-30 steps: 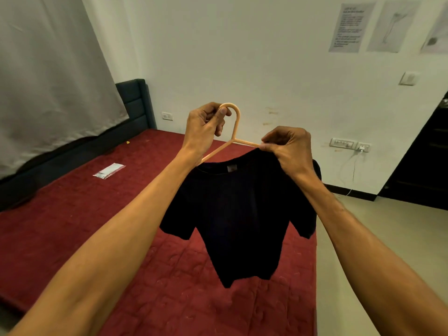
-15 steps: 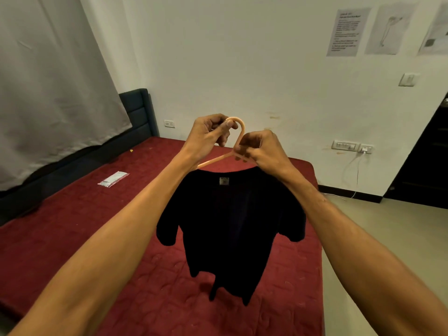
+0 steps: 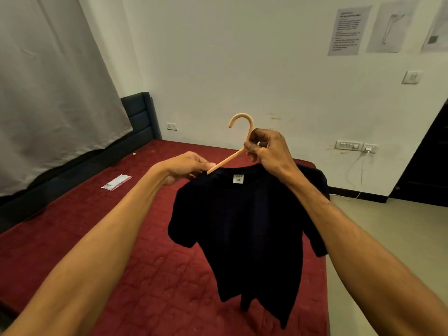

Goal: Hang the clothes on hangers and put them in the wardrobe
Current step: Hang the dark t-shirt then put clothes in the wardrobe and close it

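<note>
A black T-shirt (image 3: 244, 229) with a white size label at the neck hangs in the air over the bed. An orange hanger (image 3: 240, 120) sits partly inside its neck opening, with the hook and left arm sticking out. My right hand (image 3: 268, 151) grips the hanger at the base of the hook. My left hand (image 3: 189, 169) pinches the shirt's collar at the left shoulder, beside the bare hanger arm. The hanger's right arm is hidden inside the shirt.
A bed with a red quilted cover (image 3: 84, 238) lies below. A small clear plastic packet (image 3: 116, 182) rests on it at the left. A grey curtain (image 3: 48, 93) hangs left, a dark headboard (image 3: 140, 115) behind. A dark doorway (image 3: 429, 161) is at the right.
My left hand let go of the hook and dropped to the shirt's left shoulder. My right hand took over the hanger below the hook. The shirt has swung lower and more square-on.
</note>
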